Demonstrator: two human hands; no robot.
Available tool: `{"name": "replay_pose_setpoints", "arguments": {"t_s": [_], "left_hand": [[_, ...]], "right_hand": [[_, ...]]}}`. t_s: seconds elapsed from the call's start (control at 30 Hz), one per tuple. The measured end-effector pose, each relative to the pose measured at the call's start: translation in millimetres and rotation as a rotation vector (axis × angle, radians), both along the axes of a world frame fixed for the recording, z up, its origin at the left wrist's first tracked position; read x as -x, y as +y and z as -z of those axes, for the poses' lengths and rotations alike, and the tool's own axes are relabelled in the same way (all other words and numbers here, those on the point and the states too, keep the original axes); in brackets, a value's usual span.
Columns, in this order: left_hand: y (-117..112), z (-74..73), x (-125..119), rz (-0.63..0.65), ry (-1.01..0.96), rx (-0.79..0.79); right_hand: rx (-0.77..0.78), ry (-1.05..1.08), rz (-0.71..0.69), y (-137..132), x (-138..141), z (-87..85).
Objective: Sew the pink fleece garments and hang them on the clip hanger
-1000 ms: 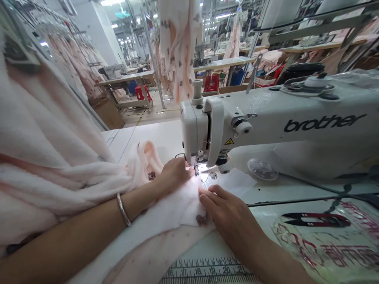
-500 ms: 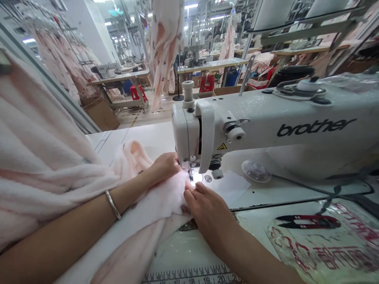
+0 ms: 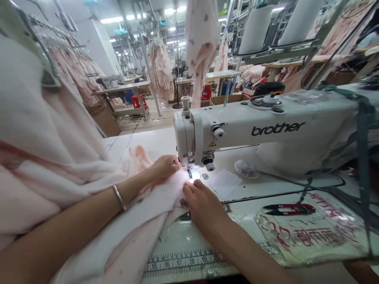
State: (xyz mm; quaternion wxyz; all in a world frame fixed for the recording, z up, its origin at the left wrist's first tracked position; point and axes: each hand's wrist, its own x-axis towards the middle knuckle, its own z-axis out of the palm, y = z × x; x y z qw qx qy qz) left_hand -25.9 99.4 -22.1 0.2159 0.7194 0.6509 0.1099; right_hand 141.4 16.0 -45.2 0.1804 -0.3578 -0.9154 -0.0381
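Observation:
Pale pink fleece fabric (image 3: 161, 199) runs from the left over the white sewing machine bed to the lit presser foot (image 3: 190, 172). My left hand (image 3: 166, 167), below a silver bangle, is closed on the fabric just left of the foot. In front of the foot, my right hand (image 3: 204, 203) pinches the fabric's edge, its fingertips close to the needle area. The white brother sewing machine (image 3: 231, 124) stands over this spot. Part of the cloth under my fingers is hidden.
Red-handled thread snips (image 3: 290, 209) lie on a plastic-covered pad (image 3: 314, 236) at the right. A printed ruler (image 3: 177, 263) runs along the front edge. A clear round dish (image 3: 246, 169) sits behind the hands, and thread cones (image 3: 256, 29) stand above. More fleece (image 3: 68, 130) hangs at left.
The camera view has shifted, so the machine looks smaller and more of its right side shows. Both hands keep their hold on the fabric beside the presser foot, with little movement.

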Motion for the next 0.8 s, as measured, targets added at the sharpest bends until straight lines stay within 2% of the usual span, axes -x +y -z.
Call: {"name": "replay_pose_setpoints", "arguments": {"t_s": [0.07, 0.13, 0.2, 0.27, 0.33, 0.4, 0.5, 0.57, 0.6, 0.67, 0.7, 0.77, 0.8], "left_hand": [[-23, -22.9, 7, -0.019, 0.057, -0.046], [-59, -52.1, 11, -0.012, 0.044, -0.07], [-101, -79.8, 11, 0.038, -0.123, -0.019], [-141, -98.6, 6, 0.015, -0.293, -0.017], [-170, -106.3, 0, -0.03, -0.384, -0.019], [-186, -107.0, -4, -0.035, -0.401, -0.012], [-191, -105.8, -8, 0.002, -0.402, -0.016], [-185, -104.7, -12, 0.009, -0.416, -0.016], [-180, -103.2, -14, 0.01, -0.419, -0.009], [-169, -97.7, -14, -0.01, -0.376, -0.005], [-164, -94.6, -10, -0.032, -0.329, -0.019], [-163, -91.8, 8, -0.094, -0.214, -0.082], [-167, -93.7, 23, -0.143, -0.154, -0.132]], "right_hand": [[0.005, 0.114, -0.035, -17, 2, -11.1], [0.011, 0.307, -0.099, -40, 3, -21.8], [0.051, 0.498, -0.138, -61, 5, -30.5], [0.107, 0.618, -0.142, -76, 4, -37.9], [0.251, 0.733, -0.141, -81, 0, -45.4], [0.542, 0.865, -0.124, -79, -10, -53.6], [1.047, 1.012, -0.051, -76, -26, -66.0], [1.207, 1.03, -0.039, -74, -34, -71.1], [1.23, 1.007, -0.048, -72, -37, -71.5], [1.15, 0.892, -0.079, -58, -45, -65.5], [1.035, 0.791, -0.065, -46, -51, -59.0], [0.631, 0.524, 0.031, -11, -70, -39.9], [0.33, 0.382, 0.13, 10, -83, -28.7]]}}
